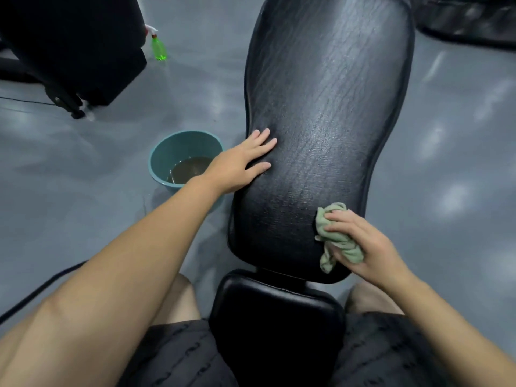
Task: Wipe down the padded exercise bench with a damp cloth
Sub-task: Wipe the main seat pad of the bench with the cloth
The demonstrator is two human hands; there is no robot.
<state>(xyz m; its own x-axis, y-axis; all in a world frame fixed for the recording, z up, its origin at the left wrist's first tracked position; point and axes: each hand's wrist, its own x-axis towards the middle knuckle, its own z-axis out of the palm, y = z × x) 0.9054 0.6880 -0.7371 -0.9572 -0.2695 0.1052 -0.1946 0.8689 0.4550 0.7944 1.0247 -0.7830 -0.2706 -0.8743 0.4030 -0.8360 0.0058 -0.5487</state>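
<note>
- Grey floor: teal basin point(164, 160) of murky water centre-left of frame, green spray bottle point(158, 48) upper left
- Black padded bench point(329, 113) runs up centre frame
- Left hand point(240, 163) flat on bench, fingers straight
- Right hand point(363, 244) grips green cloth point(339, 241) against bench's lower right edge

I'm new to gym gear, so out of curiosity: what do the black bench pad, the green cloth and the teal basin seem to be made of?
The black bench pad: likely vinyl or faux leather, semi-glossy; wrinkled grain catches the light.
The green cloth: soft matte fabric, perhaps microfibre; it bunches into limp folds.
The teal basin: probably plastic, smooth; thin even rim, uniform colour.
</note>
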